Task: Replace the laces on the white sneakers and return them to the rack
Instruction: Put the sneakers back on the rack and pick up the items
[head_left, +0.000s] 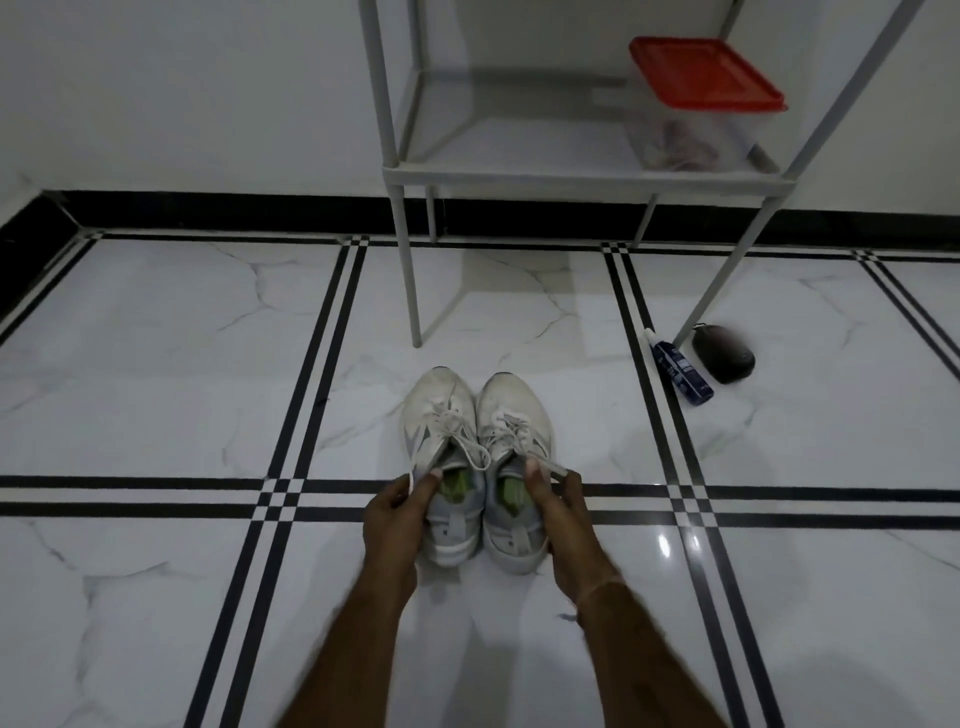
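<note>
Left hand (395, 514) and right hand (558, 501) grip the 2 white sneakers (511, 410), fingers (394, 492) curled round the collars; unlacing probably comes next.

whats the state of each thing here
left sneaker: upright on floor, laced, gripped by left hand
right sneaker: upright on floor, laced, gripped by right hand
container: lid on, on rack shelf
spray bottle: lying on floor
dark oval object: on floor beside bottle

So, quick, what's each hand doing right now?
The left hand grips the left white sneaker at its opening.
The right hand grips the right white sneaker at its opening.
</note>
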